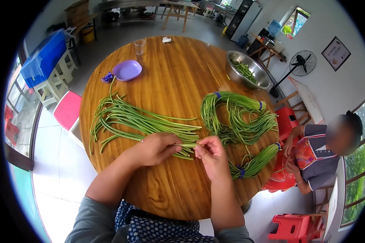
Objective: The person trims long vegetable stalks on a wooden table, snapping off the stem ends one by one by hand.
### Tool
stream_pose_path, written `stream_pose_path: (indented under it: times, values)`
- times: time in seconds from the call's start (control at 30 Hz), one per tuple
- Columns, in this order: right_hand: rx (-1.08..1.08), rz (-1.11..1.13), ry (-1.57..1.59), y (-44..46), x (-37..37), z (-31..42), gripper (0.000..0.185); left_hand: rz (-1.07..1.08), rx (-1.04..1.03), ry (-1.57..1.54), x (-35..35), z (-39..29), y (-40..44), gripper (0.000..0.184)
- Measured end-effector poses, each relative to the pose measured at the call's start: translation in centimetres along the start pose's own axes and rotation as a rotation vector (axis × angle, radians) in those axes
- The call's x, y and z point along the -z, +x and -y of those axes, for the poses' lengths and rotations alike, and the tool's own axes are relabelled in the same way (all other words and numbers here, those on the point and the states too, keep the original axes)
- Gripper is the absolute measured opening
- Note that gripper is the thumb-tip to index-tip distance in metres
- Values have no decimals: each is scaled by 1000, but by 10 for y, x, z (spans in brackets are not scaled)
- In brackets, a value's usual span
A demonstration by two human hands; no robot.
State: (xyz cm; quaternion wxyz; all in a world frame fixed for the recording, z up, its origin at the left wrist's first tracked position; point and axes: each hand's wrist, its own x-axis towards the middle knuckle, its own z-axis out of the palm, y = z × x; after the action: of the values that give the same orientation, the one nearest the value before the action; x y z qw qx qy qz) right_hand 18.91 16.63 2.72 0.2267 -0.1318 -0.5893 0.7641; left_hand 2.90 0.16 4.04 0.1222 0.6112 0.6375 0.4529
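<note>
A single garlic scape (pixel 188 145) runs sideways between my hands at the near middle of the round table. My left hand (pixel 153 150) is closed around it, just over the cut ends of a loose pile of garlic scapes (pixel 140 119). At its pale right end, my right hand (pixel 211 156) pinches it between thumb and fingers. Right of my hands lie a large coiled bundle of scapes (pixel 215 117) and a smaller bundle (pixel 258 161), both bound with blue ties. Cut green pieces fill part of a steel bowl (pixel 266 84) at the back right.
On the wooden table (pixel 170 81) also stand a purple bowl (pixel 127 71), blue-purple ties (pixel 107 77), a clear cup (pixel 139 46) and crumpled tissue (pixel 166 39). A person (pixel 320 152) sits at the right, hands near the table edge. A pink stool (pixel 67 111) is at the left.
</note>
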Motion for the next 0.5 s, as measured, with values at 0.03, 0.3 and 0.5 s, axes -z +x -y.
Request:
stream_pose_path:
  times: [0.03,0.3,0.5]
  values:
    - [0,27,5,1,2,-1,15,32,20,-3,0,-3,0,16]
    - [-41,110,-48,1,-1,-2,13,34,77,-74,-5,-8,-2,15]
    - [-168,136,8,2,1,-3,10,-62,-29,-6,-10,-3,-1,14]
